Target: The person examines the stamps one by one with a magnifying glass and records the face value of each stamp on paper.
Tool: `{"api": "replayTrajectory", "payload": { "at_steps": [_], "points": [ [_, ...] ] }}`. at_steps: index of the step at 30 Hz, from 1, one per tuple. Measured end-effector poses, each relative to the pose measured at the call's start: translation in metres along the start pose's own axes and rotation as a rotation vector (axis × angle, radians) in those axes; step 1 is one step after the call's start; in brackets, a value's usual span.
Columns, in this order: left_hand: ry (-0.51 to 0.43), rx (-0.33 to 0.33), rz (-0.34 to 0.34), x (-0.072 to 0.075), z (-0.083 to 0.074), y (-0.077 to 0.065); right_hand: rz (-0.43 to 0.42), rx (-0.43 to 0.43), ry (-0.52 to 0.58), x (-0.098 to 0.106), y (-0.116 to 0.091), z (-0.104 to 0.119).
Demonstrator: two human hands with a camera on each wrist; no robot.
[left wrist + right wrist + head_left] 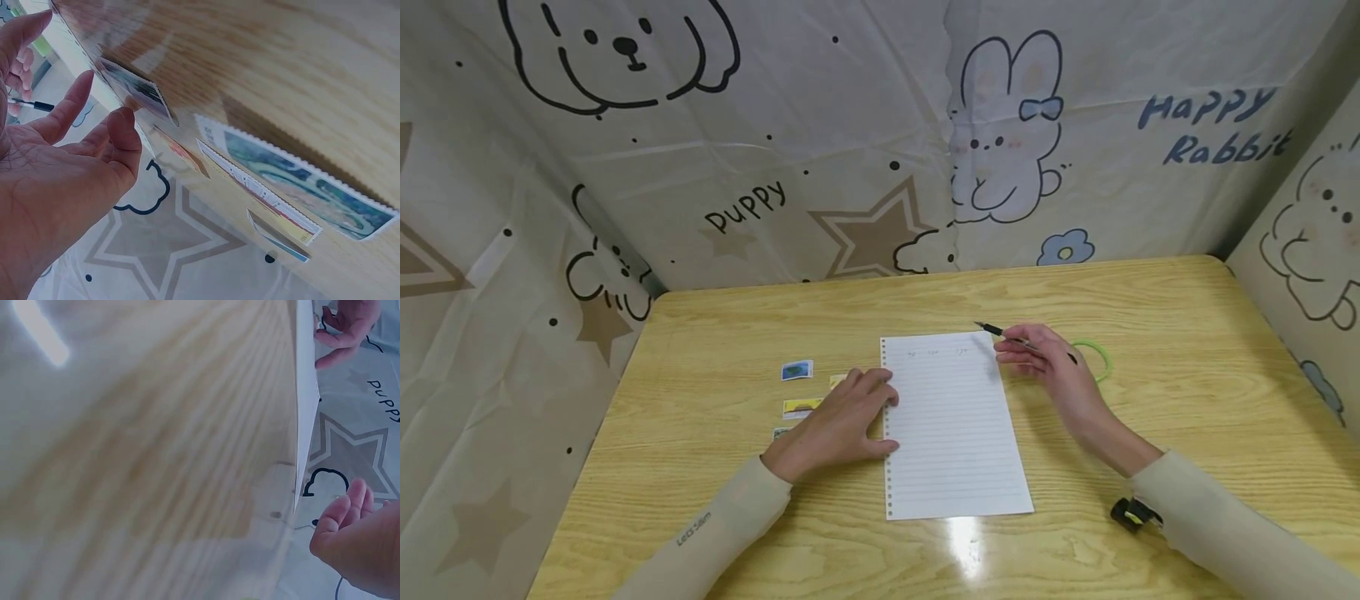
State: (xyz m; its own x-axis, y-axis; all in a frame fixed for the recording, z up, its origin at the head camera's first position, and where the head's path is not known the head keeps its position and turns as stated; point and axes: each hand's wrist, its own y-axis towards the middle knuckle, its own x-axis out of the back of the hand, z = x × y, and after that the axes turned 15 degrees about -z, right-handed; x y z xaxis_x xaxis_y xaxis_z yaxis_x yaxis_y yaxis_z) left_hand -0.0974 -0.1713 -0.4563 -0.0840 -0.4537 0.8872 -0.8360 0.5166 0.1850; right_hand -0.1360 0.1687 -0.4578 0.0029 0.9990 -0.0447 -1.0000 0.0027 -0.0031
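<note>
A lined sheet of paper (951, 433) with punched holes down its left side lies on the table, with faint writing along its top. My left hand (846, 421) rests at the sheet's left edge, fingers spread and slightly bent. Above the sheet's top right corner, my right hand (1048, 371) holds a black pen (992, 329) between thumb and fingers, its tip pointing left and off the paper. Beside and partly under my left hand lie several stamps, among them a blue one (797, 370) and a yellow one (802, 407); the left wrist view shows a larger green-blue stamp (306, 181).
A light green ring (1101, 354) lies behind my right hand, partly covered by it. The wooden table (700, 467) meets a printed cloth backdrop (865, 150) at the back and sides. A bright reflection shines below the sheet.
</note>
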Motion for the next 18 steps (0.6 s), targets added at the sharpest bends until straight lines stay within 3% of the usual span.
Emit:
{"api": "replayTrajectory", "payload": {
  "at_steps": [11,18],
  "points": [
    [0.000,0.009,0.003,0.001,-0.001,0.000,0.039,0.139,-0.278,0.012,-0.015,0.000],
    [-0.007,0.003,0.000,0.000,-0.001,0.000,0.076,0.121,-0.293,0.020,-0.020,0.000]
  ]
}}
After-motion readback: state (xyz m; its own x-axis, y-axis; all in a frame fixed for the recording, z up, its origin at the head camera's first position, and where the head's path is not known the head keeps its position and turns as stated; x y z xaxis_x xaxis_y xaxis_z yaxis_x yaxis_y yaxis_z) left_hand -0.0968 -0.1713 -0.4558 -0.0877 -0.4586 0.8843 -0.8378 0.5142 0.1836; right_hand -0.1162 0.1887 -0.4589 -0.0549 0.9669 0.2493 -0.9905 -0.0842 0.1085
